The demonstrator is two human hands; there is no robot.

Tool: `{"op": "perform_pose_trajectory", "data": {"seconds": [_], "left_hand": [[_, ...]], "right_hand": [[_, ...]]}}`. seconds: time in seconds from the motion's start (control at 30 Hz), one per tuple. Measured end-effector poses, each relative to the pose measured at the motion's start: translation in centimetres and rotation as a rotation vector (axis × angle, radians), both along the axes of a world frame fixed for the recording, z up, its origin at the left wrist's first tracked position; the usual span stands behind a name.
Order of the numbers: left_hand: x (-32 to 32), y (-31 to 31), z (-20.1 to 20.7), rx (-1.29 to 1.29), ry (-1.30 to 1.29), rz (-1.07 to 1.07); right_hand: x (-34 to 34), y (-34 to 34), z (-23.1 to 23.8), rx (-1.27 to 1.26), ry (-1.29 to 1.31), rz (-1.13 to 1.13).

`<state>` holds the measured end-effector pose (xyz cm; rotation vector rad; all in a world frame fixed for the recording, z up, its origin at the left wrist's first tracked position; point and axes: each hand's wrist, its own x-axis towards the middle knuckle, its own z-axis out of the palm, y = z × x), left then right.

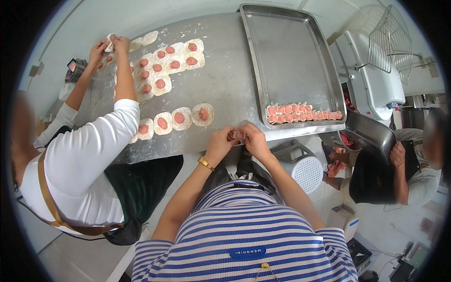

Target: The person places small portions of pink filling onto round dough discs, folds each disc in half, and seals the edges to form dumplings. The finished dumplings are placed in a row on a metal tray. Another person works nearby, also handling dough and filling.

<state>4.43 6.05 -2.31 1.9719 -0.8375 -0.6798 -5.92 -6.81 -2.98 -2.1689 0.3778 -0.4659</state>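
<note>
Well, far left of the fingers and beyond them, a co-worker's white long sleeve (128, 115) and two hands (121, 45), fingertips on a thin pale dough wrapper (110, 43). Between there and the fingers, a grey metal table (223, 70) dusted with white, bearing overlapping flat, pale dough wrappers with pink filling (174, 64) in a patch. Closer in, just left of the fingers and slightly beyond, a row of similar round wrappers (182, 118), spaced out singly.

Right between the fingertips, at the table's near edge: a small, pale, gathered dough piece with pink filling (239, 136). On its left, the left hand (220, 142), thumb and fingers closed together against the dough, gold-coloured watch (206, 163) at the wrist. On its right, the right hand (256, 140), fingers curled, tips pinching the rim. Roundish in outline, pink showing; long axis too small and too covered to tell.

Right of the fingers and beyond, a large rectangular silver metal tray (291, 61), near end lined with rows of small filled dumplings (292, 113), pink upward. Right and nearer, a round white perforated stool (307, 176). Farthest right, a deep grey metal pan (376, 133) in another co-worker's hand (397, 154).
</note>
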Motion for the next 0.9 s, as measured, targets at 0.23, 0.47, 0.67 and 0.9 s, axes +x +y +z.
{"op": "perform_pose_trajectory", "data": {"seconds": [0.23,0.47,0.67,0.9], "left_hand": [[-0.1,-0.2,-0.2,0.027,-0.013,-0.034],[0.0,-0.2,0.0,-0.008,-0.02,-0.03],[0.2,-0.7,0.3,0.084,-0.13,-0.103],[0.3,-0.6,-0.2,-0.006,-0.178,-0.067]], "right_hand": [[-1.2,0.3,-0.6,0.085,0.099,-0.066],[-0.8,-0.1,1.0,-0.073,0.008,-0.045],[-0.4,-0.6,-1.0,-0.017,0.008,-0.032],[-0.3,-0.1,-0.2,0.064,0.044,-0.04]]}}
